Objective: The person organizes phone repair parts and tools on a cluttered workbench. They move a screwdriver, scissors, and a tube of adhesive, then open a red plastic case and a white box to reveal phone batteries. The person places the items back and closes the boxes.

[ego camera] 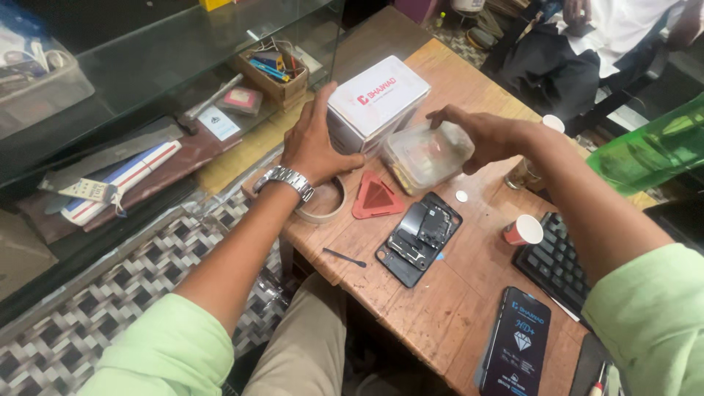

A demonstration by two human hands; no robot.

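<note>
Left hand is flat against the near side of the white box, fingers together, thumb along the lower corner — looks like it's bracing the box so it doesn't slide. Watch on that wrist. Right hand sits over the clear plastic tub, fingers curled and slightly spread, touching its rim or lid; can't tell whether it's actually gripping. The tub stands on the wooden table, touching or just beside the box's right side.

Opened phone lies back-up in the middle of the table, insides exposed — placed within easy reach, near the red triangular pick and a thin black tool. Tape ring sits partly under the left wrist. Small red cup and a keyboard to the right; dark flat package at the near edge.

Hard to read: tub contents are blurred through the plastic. Right fingertips are hidden behind the tub's top. The keyboard is cut off by the right sleeve, and the green item at far right is out of focus. Another person's lap shows at top right, nothing more.
</note>
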